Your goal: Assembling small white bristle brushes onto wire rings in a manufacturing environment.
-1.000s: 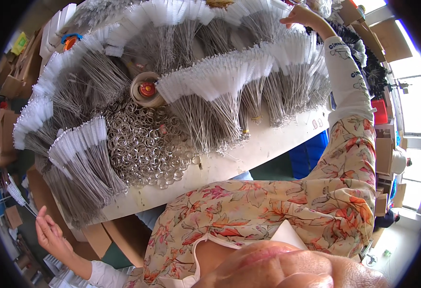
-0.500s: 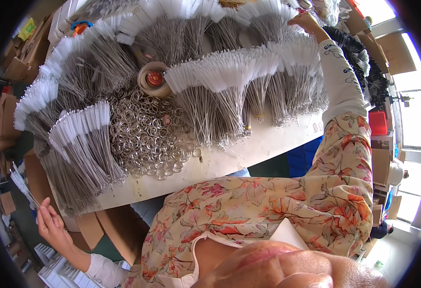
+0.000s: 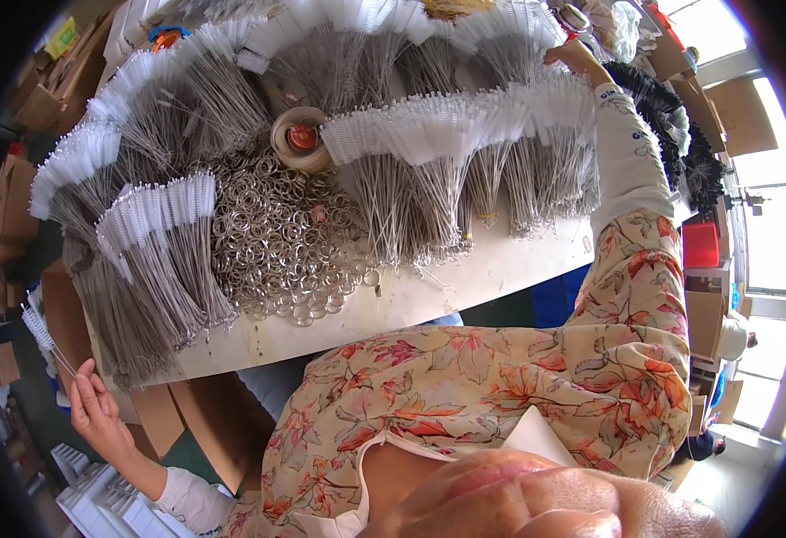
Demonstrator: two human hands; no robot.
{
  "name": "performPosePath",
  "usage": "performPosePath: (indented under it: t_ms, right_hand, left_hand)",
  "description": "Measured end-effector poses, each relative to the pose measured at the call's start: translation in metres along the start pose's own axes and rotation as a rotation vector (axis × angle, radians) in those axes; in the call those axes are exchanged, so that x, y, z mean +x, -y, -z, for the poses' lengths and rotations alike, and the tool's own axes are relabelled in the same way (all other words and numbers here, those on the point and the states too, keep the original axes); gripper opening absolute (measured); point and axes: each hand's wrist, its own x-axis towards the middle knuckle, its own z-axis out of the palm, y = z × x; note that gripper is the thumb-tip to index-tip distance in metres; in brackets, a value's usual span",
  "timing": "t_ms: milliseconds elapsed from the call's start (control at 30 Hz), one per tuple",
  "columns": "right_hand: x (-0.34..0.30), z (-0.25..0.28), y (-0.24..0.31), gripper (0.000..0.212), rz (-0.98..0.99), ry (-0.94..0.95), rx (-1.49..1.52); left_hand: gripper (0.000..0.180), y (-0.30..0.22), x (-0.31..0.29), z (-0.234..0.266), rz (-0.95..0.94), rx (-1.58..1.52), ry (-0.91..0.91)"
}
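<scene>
"Bright window (image 3: 771, 233) at three o'clock; pale table (image 3: 500, 255) toward twelve, loaded with metal rings (image 3: 276, 242) and wire-stemmed brush bundles (image 3: 429, 134)."

"What's changed?"

"Little. The view has shifted over the last second, but the left hand (image 3: 102, 414), at eight o'clock, keeps its fingertips clamped on the stem of a white-bristled brush (image 3: 38, 325). That sits near nine, bristles aimed at eleven, beyond the table's edge."

"And the right hand (image 3: 579, 59)?"

"Between one and two o'clock, still at the far brush bundles. Fingers apart or gripping, I can't tell."

"So the work?"

"Mid-step, I'd judge: one brush held aside, the other arm outstretched."
</scene>
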Motion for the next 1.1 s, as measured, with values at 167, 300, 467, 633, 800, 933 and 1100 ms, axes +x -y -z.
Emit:
performPosePath:
  t_ms: [167,300,467,633,800,933,1100]
  right_hand:
    - [0.011,-0.005,-0.018,0.015,0.089,-0.210,0.216]
    - [0.051,0.032,-0.024,0.020,0.072,-0.517,0.344]
    - [0.016,0.157,-0.102,0.023,0.463,-0.539,1.244]
    - [-0.080,0.181,0.096,0.026,0.976,-0.033,1.504]
    - [-0.223,0.106,0.287,0.019,0.972,0.119,1.435]
    - [-0.271,-0.016,0.390,0.023,0.946,0.569,1.536]
    - [-0.327,-0.063,0.394,0.021,0.729,0.154,1.681]
  left_hand:
    - [0.029,-0.001,-0.002,-0.005,-0.003,-0.004,0.013]
    - [0.030,-0.003,-0.009,-0.008,0.008,-0.013,0.013]
    - [0.030,0.015,0.010,-0.055,-0.105,-0.256,0.087]
    - [0.029,-0.036,-0.023,-0.109,-0.199,-0.268,0.324]
    - [0.024,-0.083,-0.042,-0.206,-0.586,-0.502,0.524]
    - [0.027,-0.058,-0.047,-0.243,-0.605,-0.463,0.518]
    - [0.011,-0.012,-0.051,-0.243,-0.889,-0.267,0.289]
